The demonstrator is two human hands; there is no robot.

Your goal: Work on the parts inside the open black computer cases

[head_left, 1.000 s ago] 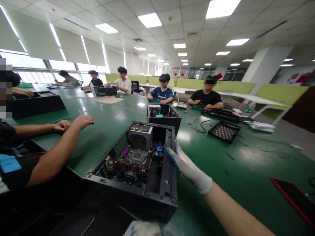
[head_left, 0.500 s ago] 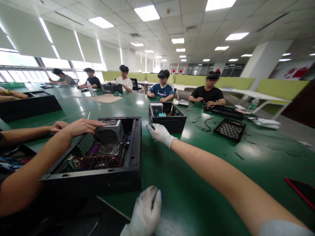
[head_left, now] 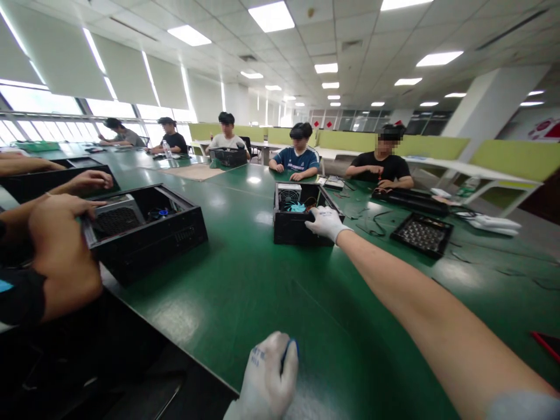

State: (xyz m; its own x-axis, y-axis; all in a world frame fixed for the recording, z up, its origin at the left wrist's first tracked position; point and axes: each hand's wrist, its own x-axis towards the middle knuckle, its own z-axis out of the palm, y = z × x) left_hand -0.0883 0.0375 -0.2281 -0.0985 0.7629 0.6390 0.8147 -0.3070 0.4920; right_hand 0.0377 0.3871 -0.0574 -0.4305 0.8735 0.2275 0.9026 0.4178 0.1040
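My right hand (head_left: 326, 223), in a white glove, reaches out across the table. Its fingers hook over the near wall of a black computer case (head_left: 291, 228), with the thumb against the outside. Inside that open-topped case sit a power supply with a fan grille (head_left: 289, 197) and a light-blue fan (head_left: 297, 207). Low in the view, near the table's front edge, my left hand (head_left: 269, 370) wears the same kind of glove. Its fingers are curled in and its thumb lies against them; nothing shows in it.
At left, a co-worker's hands (head_left: 74, 201) are at another open computer case (head_left: 153, 233). Several people sit across the green table (head_left: 227, 280). A black tray-like part (head_left: 422, 235), loose cables (head_left: 371, 224) and a red-edged item (head_left: 546, 344) lie at right.
My right hand has moved from beside the smaller case onto its near wall. The large case has shifted left, away from me, with the co-worker's hands on it. My left hand stays low.
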